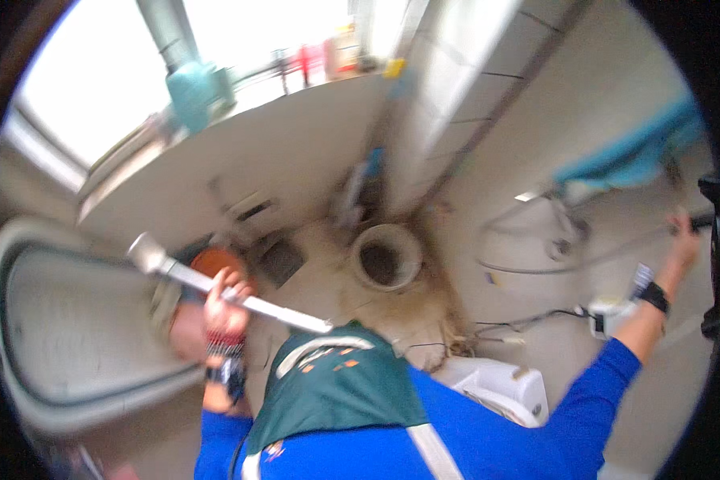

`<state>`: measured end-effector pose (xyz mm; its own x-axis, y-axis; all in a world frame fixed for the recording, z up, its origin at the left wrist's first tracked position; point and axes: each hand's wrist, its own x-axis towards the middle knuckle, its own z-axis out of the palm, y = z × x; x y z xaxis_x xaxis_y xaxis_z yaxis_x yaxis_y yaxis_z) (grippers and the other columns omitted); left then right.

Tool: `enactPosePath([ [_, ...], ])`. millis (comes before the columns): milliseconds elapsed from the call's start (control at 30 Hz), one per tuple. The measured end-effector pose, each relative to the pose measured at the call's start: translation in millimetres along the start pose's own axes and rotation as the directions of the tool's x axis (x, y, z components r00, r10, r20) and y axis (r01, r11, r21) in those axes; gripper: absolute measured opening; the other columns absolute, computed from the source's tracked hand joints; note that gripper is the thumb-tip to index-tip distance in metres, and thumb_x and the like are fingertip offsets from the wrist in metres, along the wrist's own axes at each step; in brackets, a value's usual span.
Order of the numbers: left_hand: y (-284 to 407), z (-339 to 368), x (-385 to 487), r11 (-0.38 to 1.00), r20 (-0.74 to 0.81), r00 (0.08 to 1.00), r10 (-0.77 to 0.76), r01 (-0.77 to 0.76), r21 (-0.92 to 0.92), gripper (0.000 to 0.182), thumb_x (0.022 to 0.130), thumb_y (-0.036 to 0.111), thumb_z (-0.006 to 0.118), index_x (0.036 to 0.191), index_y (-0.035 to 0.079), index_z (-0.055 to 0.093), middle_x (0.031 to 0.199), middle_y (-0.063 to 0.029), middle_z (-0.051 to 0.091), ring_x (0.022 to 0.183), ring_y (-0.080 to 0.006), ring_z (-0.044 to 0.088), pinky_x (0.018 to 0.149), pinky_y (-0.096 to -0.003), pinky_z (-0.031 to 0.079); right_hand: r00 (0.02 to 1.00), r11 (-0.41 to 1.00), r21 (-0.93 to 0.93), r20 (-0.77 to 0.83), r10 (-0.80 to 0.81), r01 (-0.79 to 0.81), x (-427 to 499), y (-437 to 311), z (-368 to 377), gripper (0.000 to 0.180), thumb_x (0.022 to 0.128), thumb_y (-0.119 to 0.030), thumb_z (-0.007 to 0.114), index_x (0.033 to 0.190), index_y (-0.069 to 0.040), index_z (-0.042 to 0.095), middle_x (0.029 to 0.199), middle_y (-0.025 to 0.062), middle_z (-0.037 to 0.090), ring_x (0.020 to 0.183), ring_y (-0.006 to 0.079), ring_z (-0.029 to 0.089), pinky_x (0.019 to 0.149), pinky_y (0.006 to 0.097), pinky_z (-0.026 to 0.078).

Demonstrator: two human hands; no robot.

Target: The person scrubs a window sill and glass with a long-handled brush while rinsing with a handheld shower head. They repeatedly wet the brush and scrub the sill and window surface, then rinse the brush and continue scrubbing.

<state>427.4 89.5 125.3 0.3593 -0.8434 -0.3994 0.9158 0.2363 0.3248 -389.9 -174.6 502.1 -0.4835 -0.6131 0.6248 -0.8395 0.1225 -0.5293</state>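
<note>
My left hand [225, 303] is closed around the metal shaft of a long tool [276, 312] with a wide, pale head at its upper left end; blur hides its exact kind. The tool lies slantwise in front of my green apron [342, 384]. Off to the far right, my right hand [684, 243] is stretched out by a dark object [703, 222] at the picture's rim; whether it grips this is unclear. A thin cable or hose runs near that hand. Below and left of it, a white device [609, 318] has dark cords.
A round, bucket-like container [387, 258] stands on the stained floor ahead. At left is a large pale basin [3, 318]. A white plastic container [498, 384] is at lower right. Bright windows and a sill [246, 108] are at the top; a blue cloth [630, 156] hangs at right.
</note>
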Motion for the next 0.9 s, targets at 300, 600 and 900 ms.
enactPosePath([
  [300, -36, 21, 15, 0.991, 0.388, 0.921, 0.007, -0.057, 0.118, 0.02, 0.101, 0.014, 0.06, 0.119, 0.008, 0.066, 0.06, 0.0042, 0.031, 0.057, -0.0113, 0.034, 0.058, -0.0287, 0.033, 0.906, 0.711, 0.694, 0.366, -0.215, -0.111, -333, -91, 111, 0.021, 0.091, -0.013, 0.075, 0.105, -0.006, 0.062, 0.082, 0.0015, 0.067, 0.07, 0.0103, 0.061, 0.061, 0.0281, 0.051],
  [600, -106, 69, 5, 0.927, 0.181, 0.976, -0.119, 0.043, 0.374, 0.037, 0.106, 0.032, 0.055, 0.14, 0.017, 0.053, 0.115, -0.0026, 0.069, 0.094, -0.0158, 0.062, 0.081, -0.0315, 0.053, 0.492, 0.706, 0.707, 0.602, -0.629, 0.037, -512, -245, 185, 0.045, 0.081, -0.028, 0.079, 0.116, -0.007, 0.059, 0.096, 0.0178, 0.07, 0.088, 0.0388, 0.07, 0.076, 0.0457, 0.057],
  [900, -105, 59, 13, 0.937, 0.286, 0.948, -0.139, 0.032, 0.348, 0.047, 0.106, 0.042, 0.051, 0.145, 0.018, 0.048, 0.139, -0.0121, 0.06, 0.122, -0.0266, 0.059, 0.109, -0.0466, 0.046, 0.309, 0.707, 0.696, 0.705, -0.638, -0.128, -558, -262, 203, 0.043, 0.088, -0.03, 0.073, 0.117, -0.003, 0.057, 0.106, 0.0237, 0.069, 0.099, 0.0445, 0.067, 0.084, 0.0497, 0.054],
])
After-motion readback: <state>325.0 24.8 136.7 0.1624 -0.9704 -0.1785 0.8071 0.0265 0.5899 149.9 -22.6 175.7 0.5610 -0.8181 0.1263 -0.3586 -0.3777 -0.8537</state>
